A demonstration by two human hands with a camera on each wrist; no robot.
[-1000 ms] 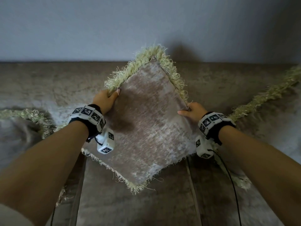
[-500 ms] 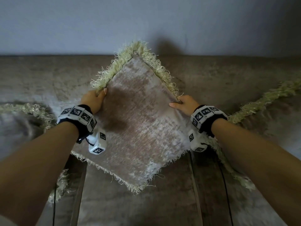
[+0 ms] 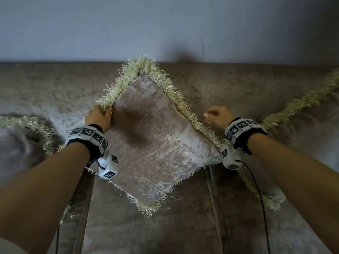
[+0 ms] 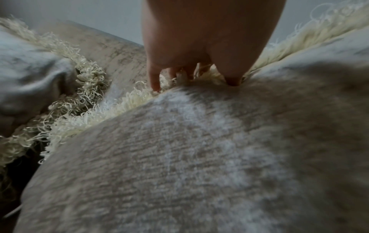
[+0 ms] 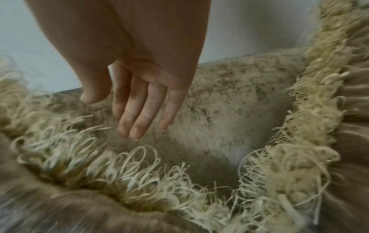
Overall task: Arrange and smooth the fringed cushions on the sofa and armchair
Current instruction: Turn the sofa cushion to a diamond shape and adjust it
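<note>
The sofa [image 3: 238, 92] stretches the whole width in front of me, its brownish back running under the pale wall [image 3: 165, 24]. Standing on one corner against that back is the middle cushion [image 3: 152, 143], set like a diamond, its pale fringe [image 3: 165, 79] bushy along the two upper edges and thinner along the lower ones, its bottom corner down on the seat. To my left another fringed cushion [image 3: 20, 136] leans against the back, and to my right a third cushion [image 3: 311, 99] shows its fringed edge slanting upward. My left hand [image 3: 98, 117] grips the middle cushion at its upper left edge: my fingers curl into the fringe behind it while my thumb [image 4: 231, 74] presses into the fabric face. My right hand [image 3: 219, 115] is off the cushion, just beside its upper right edge, with the fingers [image 5: 139, 113] straight and close together, holding nothing, above the fringe.
</note>
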